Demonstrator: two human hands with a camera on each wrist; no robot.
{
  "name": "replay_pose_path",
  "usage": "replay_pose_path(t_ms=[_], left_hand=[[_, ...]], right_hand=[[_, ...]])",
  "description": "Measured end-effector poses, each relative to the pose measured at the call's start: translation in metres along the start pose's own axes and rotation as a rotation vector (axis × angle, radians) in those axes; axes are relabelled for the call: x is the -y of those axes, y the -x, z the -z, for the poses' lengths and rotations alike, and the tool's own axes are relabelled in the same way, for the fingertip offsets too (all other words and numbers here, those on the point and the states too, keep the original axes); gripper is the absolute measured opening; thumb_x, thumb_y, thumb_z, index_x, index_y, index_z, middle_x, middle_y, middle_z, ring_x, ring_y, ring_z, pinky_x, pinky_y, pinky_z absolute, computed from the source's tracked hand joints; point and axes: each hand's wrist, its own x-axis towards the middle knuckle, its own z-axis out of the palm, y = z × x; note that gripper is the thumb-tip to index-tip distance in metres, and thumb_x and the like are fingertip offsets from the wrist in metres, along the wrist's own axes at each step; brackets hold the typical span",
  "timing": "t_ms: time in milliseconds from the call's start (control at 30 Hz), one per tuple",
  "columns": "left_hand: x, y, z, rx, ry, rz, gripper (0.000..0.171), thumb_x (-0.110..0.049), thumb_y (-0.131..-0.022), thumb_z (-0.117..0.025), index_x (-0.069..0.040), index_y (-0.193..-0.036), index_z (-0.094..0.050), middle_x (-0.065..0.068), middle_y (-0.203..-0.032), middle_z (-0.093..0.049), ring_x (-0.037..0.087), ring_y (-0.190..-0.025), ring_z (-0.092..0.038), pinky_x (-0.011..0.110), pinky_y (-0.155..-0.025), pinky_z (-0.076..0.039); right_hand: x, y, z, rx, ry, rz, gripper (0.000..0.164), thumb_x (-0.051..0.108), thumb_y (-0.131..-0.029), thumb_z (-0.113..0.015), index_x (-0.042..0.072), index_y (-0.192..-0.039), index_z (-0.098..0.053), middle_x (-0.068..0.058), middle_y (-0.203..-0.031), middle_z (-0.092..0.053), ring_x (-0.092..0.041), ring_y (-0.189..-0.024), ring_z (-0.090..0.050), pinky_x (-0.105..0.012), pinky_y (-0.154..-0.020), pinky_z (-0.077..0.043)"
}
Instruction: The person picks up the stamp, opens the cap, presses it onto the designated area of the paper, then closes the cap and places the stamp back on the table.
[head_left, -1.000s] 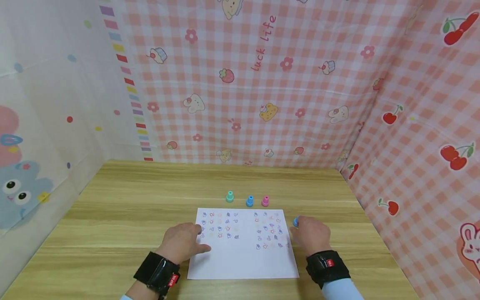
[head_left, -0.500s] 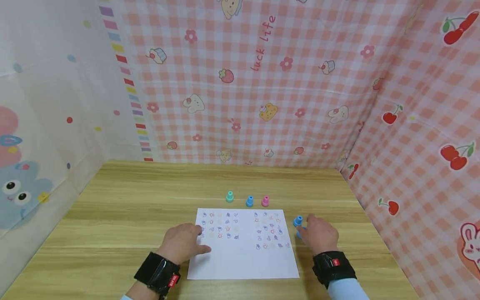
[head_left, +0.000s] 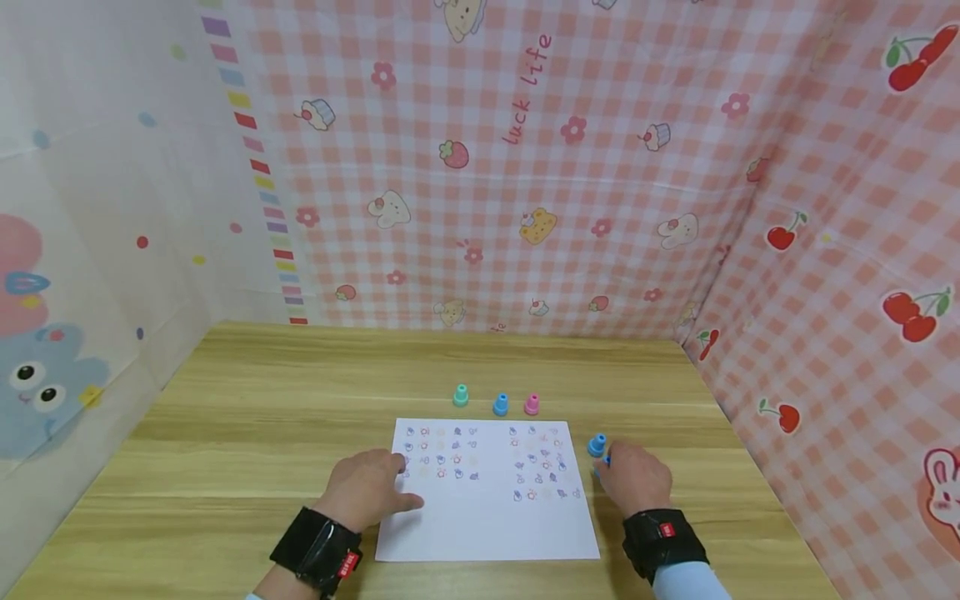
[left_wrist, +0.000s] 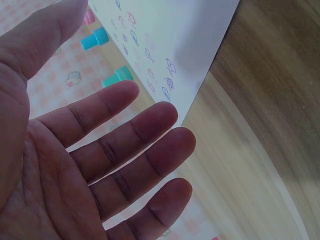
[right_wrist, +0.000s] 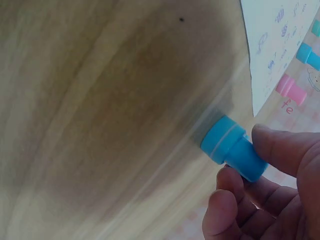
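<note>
My right hand pinches a blue toy stamp by its narrow handle, thumb on one side and fingers on the other. The stamp's wide capped end points toward the wood table, just right of the paper. A second blue stamp stands slightly farther back, near the fingers. On the left edge of a white sheet of paper rests my left hand, fingers spread and holding nothing. Small purple, red and faint printed pictures cover the sheet's upper left and right parts.
Behind the paper a green stamp, another blue stamp and a pink stamp stand in a loose row. Patterned cloth walls the table at the back and both sides.
My right hand has left the farther blue stamp, drawn back toward the near right, and closed its fingers on the nearer one. The left hand has stayed in place on the paper.
</note>
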Motion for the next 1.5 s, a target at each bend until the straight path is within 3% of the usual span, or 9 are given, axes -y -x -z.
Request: replay_pose_path(t_ms=[267, 700, 867, 1033, 1267, 1500], left_hand=[[-0.002, -0.001, -0.003, 0.024, 0.007, 0.019, 0.057, -0.048, -0.065, -0.081, -0.006, -0.103, -0.071, 0.007, -0.089, -0.071, 0.019, -0.069, -0.052, 0.039, -0.063, -0.048], [-0.001, 0.001, -0.008, -0.001, 0.015, 0.004, 0.055, -0.047, -0.064, -0.082, -0.006, -0.099, -0.071, 0.007, -0.086, -0.071, 0.019, -0.068, -0.053, 0.04, -0.062, -0.048], [-0.002, 0.001, -0.006, -0.002, 0.001, 0.002, 0.055, -0.048, -0.064, -0.082, -0.007, -0.099, -0.071, 0.006, -0.084, -0.07, 0.019, -0.067, -0.052, 0.039, -0.061, -0.048], [-0.004, 0.0, -0.005, -0.002, -0.014, -0.003, 0.054, -0.049, -0.065, -0.081, -0.007, -0.098, -0.071, 0.006, -0.081, -0.068, 0.019, -0.066, -0.051, 0.038, -0.059, -0.047], [-0.006, 0.0, -0.004, -0.022, -0.013, -0.02, 0.053, -0.049, -0.064, -0.081, -0.007, -0.095, -0.071, 0.005, -0.078, -0.067, 0.018, -0.064, -0.05, 0.035, -0.055, -0.044], [-0.007, -0.001, -0.004, -0.023, -0.018, -0.029, 0.052, -0.049, -0.065, -0.081, -0.007, -0.094, -0.072, 0.005, -0.077, -0.066, 0.018, -0.063, -0.05, 0.035, -0.055, -0.044]], right_hand=[[0.001, 0.002, -0.001, 0.02, 0.019, -0.005, 0.025, 0.023, -0.087, -0.067, -0.001, -0.09, -0.064, -0.006, -0.057, -0.052, -0.021, -0.051, -0.048, -0.028, -0.044, -0.031], [0.009, 0.01, -0.003, -0.033, 0.003, 0.029, 0.018, 0.017, -0.085, -0.067, -0.001, -0.085, -0.066, -0.006, -0.055, -0.051, -0.02, -0.049, -0.048, -0.027, -0.041, -0.032], [0.018, 0.011, 0.001, -0.065, 0.009, 0.032, 0.024, 0.017, -0.084, -0.068, -0.004, -0.095, -0.072, -0.015, -0.073, -0.069, -0.022, -0.056, -0.055, -0.027, -0.042, -0.036], [0.028, 0.011, 0.004, -0.058, -0.007, 0.028, 0.026, 0.016, -0.085, -0.066, -0.003, -0.103, -0.07, -0.017, -0.088, -0.072, -0.023, -0.062, -0.057, -0.03, -0.045, -0.042], [0.042, 0.013, 0.003, -0.029, -0.028, 0.014, 0.024, 0.019, -0.086, -0.067, -0.002, -0.099, -0.067, -0.012, -0.071, -0.062, -0.023, -0.058, -0.052, -0.031, -0.048, -0.043], [0.051, 0.016, 0.0, -0.058, -0.021, 0.037, 0.026, 0.022, -0.086, -0.069, -0.001, -0.1, -0.067, -0.012, -0.072, -0.063, -0.023, -0.06, -0.052, -0.032, -0.05, -0.043]])
